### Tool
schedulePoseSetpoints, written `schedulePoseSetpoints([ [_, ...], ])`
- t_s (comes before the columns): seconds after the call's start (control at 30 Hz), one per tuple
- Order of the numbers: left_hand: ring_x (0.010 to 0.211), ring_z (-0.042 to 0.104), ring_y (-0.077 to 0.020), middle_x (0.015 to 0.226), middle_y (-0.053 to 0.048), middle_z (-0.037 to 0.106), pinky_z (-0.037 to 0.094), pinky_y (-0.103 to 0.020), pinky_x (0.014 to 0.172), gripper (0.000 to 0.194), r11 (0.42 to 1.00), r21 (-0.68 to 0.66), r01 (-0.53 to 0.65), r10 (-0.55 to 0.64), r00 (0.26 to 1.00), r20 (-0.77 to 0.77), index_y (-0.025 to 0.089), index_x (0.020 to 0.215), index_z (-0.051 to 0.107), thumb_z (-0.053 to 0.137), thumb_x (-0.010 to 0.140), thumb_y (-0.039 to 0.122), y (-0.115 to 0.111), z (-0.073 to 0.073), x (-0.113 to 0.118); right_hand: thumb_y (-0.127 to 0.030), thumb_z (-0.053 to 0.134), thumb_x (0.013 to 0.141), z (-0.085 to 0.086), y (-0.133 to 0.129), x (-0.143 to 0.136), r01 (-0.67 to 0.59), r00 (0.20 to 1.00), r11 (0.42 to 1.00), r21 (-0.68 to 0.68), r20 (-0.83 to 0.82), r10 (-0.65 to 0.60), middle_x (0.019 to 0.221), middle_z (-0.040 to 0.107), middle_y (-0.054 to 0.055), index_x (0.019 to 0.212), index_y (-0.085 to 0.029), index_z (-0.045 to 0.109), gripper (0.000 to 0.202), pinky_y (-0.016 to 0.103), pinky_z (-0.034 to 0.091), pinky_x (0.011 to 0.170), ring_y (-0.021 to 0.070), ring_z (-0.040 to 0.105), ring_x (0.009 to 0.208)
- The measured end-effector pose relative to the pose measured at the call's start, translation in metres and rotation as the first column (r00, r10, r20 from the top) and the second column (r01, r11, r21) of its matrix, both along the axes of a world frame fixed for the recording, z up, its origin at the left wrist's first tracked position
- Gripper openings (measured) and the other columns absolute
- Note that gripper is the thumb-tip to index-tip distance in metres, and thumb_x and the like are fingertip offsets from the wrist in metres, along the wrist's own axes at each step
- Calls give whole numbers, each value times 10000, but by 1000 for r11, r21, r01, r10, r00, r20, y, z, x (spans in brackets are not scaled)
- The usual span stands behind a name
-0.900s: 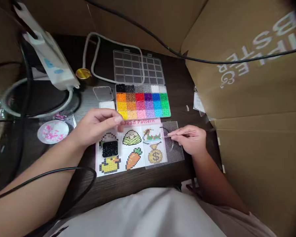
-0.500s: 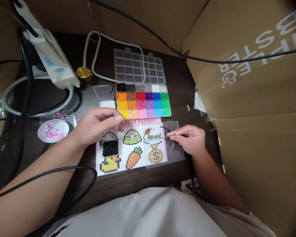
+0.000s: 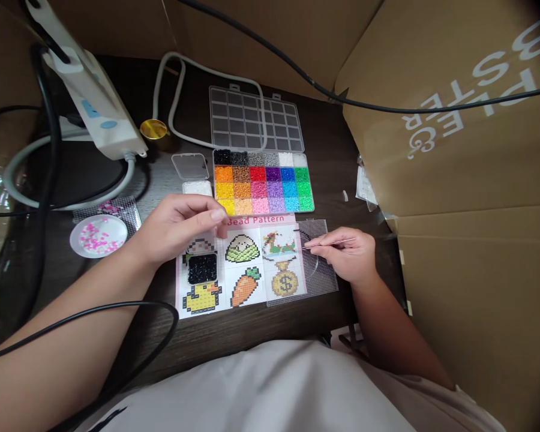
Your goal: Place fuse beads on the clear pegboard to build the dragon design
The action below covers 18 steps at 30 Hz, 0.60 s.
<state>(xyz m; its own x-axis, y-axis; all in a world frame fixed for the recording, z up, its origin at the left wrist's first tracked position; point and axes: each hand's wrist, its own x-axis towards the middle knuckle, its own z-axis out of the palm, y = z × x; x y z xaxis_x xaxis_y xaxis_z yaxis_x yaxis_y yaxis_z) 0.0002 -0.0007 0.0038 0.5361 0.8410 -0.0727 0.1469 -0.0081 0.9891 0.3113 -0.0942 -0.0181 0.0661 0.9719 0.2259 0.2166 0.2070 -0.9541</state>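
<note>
My right hand (image 3: 344, 249) pinches a thin pink stick (image 3: 342, 242) over a clear pegboard (image 3: 324, 276). The board overlaps the right side of a printed bead pattern sheet (image 3: 247, 223), and dark beads lie in short curves near its top. My left hand (image 3: 191, 221) hovers above the sheet's upper left corner, fingers bent and thumb near the index finger; whether anything is between them is hidden. Just below it, a small clear box of black beads (image 3: 202, 268) rests on the sheet. Behind the sheet stands the open bead case (image 3: 264, 183), its compartments filled with many colours.
A white dish of pink beads (image 3: 99, 236) sits at the left, near a power strip (image 3: 101, 111) and cables. Farther back are a gold round container (image 3: 153, 129) and a small open-lidded box (image 3: 197, 187). Cardboard walls (image 3: 463, 180) surround the table.
The view has shifted very slightly. Both hands hold nearly the same positions, with the stick still in my right hand.
</note>
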Motion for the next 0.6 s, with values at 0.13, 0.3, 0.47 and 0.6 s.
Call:
schedulePoseSetpoints([
  [0.13, 646, 650, -137, 690, -4, 723, 489, -233, 635, 261, 1000, 9, 4, -3, 1000, -13, 222, 743, 746, 669, 919, 398, 0, 0, -1, -193, 872, 705, -1, -1, 0, 5, 1000, 1000, -29, 18, -4, 737, 799, 40, 696, -212, 740, 133, 269, 670, 602, 211, 789, 659],
  [0.3, 653, 648, -140, 701, -5, 722, 485, -240, 636, 263, 1000, 10, 11, -11, 1000, -17, 230, 763, 751, 656, 935, 405, 0, -2, -3, -225, 888, 691, 0, -1, 1, 25, 999, 998, -54, -22, -26, 723, 796, 46, 671, -207, 726, 163, 272, 668, 592, 214, 786, 645],
  [0.47, 676, 653, -136, 713, -2, 720, 492, -239, 666, 274, 1000, 12, 23, -23, 999, -26, 226, 763, 747, 648, 946, 404, 0, -2, -4, -225, 898, 680, 2, -2, 8, 68, 996, 996, -64, -56, -72, 723, 796, 49, 661, -205, 712, 189, 248, 641, 529, 199, 772, 603],
  [0.6, 670, 649, -132, 711, -4, 717, 487, -234, 656, 280, 1000, 9, 23, -22, 999, -27, 218, 759, 745, 651, 944, 407, 0, -2, -4, -273, 918, 659, 3, -3, 17, 127, 989, 990, -55, -68, -131, 694, 789, 56, 642, -197, 685, 246, 247, 620, 485, 197, 751, 547],
])
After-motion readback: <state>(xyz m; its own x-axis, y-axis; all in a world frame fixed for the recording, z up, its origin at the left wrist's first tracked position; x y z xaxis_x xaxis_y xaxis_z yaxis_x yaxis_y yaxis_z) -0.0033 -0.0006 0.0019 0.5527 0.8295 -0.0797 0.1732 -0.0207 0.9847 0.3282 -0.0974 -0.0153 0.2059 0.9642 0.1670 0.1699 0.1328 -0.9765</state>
